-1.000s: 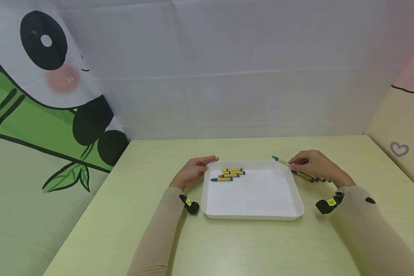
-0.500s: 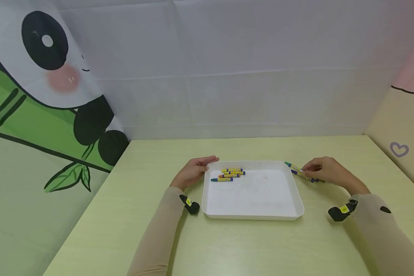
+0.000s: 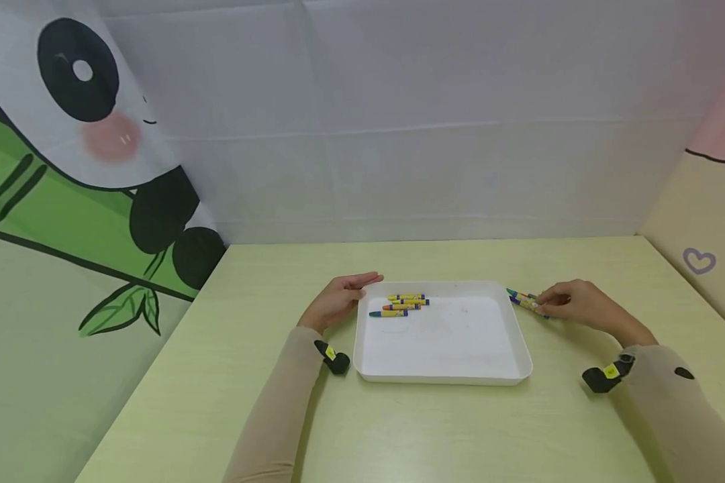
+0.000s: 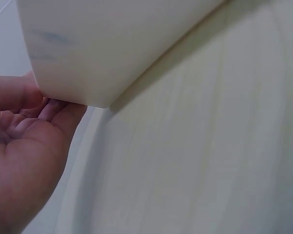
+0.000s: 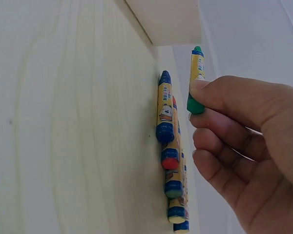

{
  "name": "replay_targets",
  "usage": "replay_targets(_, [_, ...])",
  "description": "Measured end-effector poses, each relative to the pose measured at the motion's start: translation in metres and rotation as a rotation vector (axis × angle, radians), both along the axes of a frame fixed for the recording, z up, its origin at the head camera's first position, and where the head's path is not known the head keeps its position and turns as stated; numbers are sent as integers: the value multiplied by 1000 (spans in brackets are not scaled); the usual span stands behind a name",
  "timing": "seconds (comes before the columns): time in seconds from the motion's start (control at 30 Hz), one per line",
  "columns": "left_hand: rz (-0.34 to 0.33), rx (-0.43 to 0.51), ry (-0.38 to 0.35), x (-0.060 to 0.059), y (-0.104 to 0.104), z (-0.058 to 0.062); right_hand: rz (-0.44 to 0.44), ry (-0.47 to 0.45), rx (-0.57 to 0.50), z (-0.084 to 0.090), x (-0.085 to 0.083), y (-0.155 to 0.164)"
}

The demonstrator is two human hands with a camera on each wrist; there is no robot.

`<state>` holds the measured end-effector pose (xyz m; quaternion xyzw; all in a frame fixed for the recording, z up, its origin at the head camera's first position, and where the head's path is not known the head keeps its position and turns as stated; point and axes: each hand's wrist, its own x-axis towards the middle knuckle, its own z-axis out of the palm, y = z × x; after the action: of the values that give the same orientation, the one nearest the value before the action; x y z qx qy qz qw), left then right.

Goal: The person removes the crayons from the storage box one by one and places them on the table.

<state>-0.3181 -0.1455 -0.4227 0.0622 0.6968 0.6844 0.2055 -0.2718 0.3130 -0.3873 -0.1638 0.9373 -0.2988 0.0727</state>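
Observation:
My right hand [image 3: 580, 305] pinches a green crayon [image 5: 197, 63] with a yellow wrapper between thumb and index finger, just beyond the tray's far right corner. In the right wrist view it is held up off the wood, its tip toward the tray. Beside it several crayons lie in a row on the table, a blue crayon [image 5: 164, 107] foremost and a red crayon [image 5: 170, 151] behind it. My left hand [image 3: 335, 302] holds the white tray [image 3: 441, 380] at its far left corner, thumb against the wall and fingers behind.
Inside the tray, toward its far left, several crayons lie side by side, among them an orange crayon [image 3: 401, 307] and a dark green crayon [image 3: 389, 314]. The pale wooden table [image 3: 411, 429] ends at a white cloth backdrop [image 3: 399, 174]; printed panels stand at both sides.
My right hand has carried the green crayon right and slightly toward me, from above the tray's far right edge to the row of crayons. The left hand and tray have stayed put.

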Motion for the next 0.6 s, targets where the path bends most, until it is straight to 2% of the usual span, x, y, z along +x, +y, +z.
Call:
replay_targets(0.4, [-8,-3,-3,-1,0,0,4,-61,30,-11,-1,2])
replay_targets(0.6, [-9,0,-7,-2,0,-1,10,-54,28,-14,-1,3])
